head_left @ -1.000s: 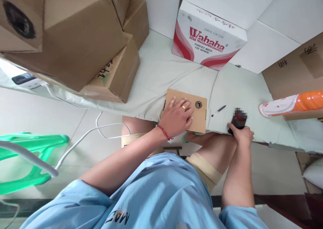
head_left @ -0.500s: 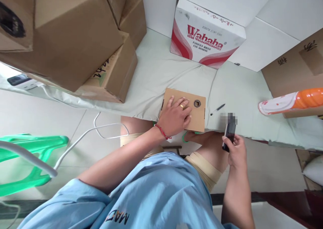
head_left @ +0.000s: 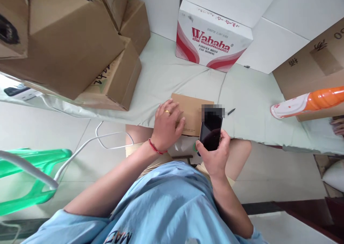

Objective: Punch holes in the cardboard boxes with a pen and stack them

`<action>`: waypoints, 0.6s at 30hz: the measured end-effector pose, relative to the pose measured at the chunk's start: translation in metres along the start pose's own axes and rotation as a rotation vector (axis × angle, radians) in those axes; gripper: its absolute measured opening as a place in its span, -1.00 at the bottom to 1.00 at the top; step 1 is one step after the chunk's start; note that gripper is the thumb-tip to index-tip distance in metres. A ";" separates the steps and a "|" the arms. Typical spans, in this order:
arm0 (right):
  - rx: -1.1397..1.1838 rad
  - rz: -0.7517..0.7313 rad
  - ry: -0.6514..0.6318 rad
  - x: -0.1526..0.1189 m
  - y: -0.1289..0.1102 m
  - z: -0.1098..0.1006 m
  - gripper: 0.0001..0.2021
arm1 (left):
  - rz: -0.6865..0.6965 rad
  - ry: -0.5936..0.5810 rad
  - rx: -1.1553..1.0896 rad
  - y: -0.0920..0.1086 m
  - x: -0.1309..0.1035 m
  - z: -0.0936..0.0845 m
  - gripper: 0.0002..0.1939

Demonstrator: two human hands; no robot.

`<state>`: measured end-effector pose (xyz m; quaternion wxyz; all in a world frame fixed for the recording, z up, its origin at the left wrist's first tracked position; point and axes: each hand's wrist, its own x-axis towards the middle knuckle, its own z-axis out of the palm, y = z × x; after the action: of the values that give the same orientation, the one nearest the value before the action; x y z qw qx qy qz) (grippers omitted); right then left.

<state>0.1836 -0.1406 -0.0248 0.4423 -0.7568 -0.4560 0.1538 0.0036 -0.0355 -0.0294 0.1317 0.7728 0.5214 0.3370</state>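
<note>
A small flat cardboard box (head_left: 189,111) lies near the front edge of the covered table. My left hand (head_left: 167,123) rests at the box's left side, fingers stretched out and lightly curved, with a ring and a red bracelet on it. My right hand (head_left: 216,152) is wrapped round a dark smartphone (head_left: 211,131), held over the box's right part. The phone's top end is pixelated, and it hides the round mark on the box. Just right of the phone lies a dark pen (head_left: 231,111), partly covered.
Stacked cardboard cartons (head_left: 120,75) stand at left, a Wahaha water carton (head_left: 212,39) at the back. On the right are an orange bottle (head_left: 309,102) and a big carton (head_left: 317,68). A white cable (head_left: 114,133) hangs by a green stool (head_left: 32,179).
My right hand has brought the phone leftward from beside the box to above its right part. My left hand has slid left from the box's middle to its left side.
</note>
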 end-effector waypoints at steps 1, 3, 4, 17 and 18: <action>-0.026 -0.008 0.002 -0.001 0.000 0.002 -0.19 | 0.003 -0.017 0.010 -0.004 -0.004 0.003 -0.74; -0.061 -0.014 0.013 -0.003 -0.001 0.007 -0.18 | 0.027 -0.054 -0.007 -0.011 -0.010 0.009 -0.73; -0.074 -0.021 0.019 -0.004 -0.002 0.009 -0.18 | 0.047 -0.061 -0.026 -0.013 -0.013 0.012 -0.71; -0.123 -0.030 0.010 -0.006 -0.009 0.016 -0.16 | 0.113 0.002 -0.013 -0.016 -0.019 0.023 -0.70; -0.120 -0.027 0.014 -0.006 -0.010 0.017 -0.16 | 0.111 0.003 -0.016 -0.016 -0.019 0.023 -0.70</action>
<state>0.1644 -0.1350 -0.0275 0.4015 -0.7767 -0.4715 0.1148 0.0029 -0.0424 -0.0622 0.1181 0.7989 0.4753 0.3491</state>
